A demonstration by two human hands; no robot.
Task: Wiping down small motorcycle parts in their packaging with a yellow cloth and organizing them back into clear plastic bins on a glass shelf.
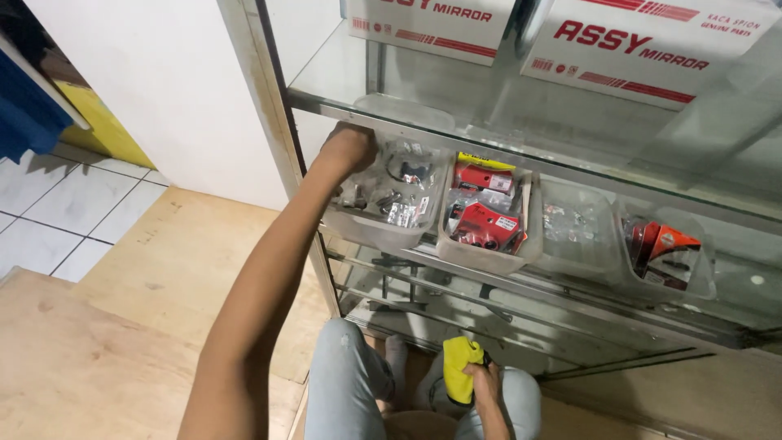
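My left hand [349, 149] reaches up into a glass display cabinet. Its fingers curl over the far left rim of a clear plastic tub [383, 232] that holds several small bagged metal parts. The tub stands on a glass shelf [570, 297] under the upper shelf's metal edge. My right hand [486, 385] rests low by my knees, closed on a yellow cloth [459, 365]. My legs in light jeans [342, 383] are folded in front of the cabinet.
Three more clear tubs sit to the right: one with red packaged parts [485, 216], one with small bagged parts [574, 228], one with an orange-red item [664, 248]. White cardboard boxes [643, 45] stand on the top glass shelf. Plywood floor [122, 326] and white tiles [57, 204] lie left.
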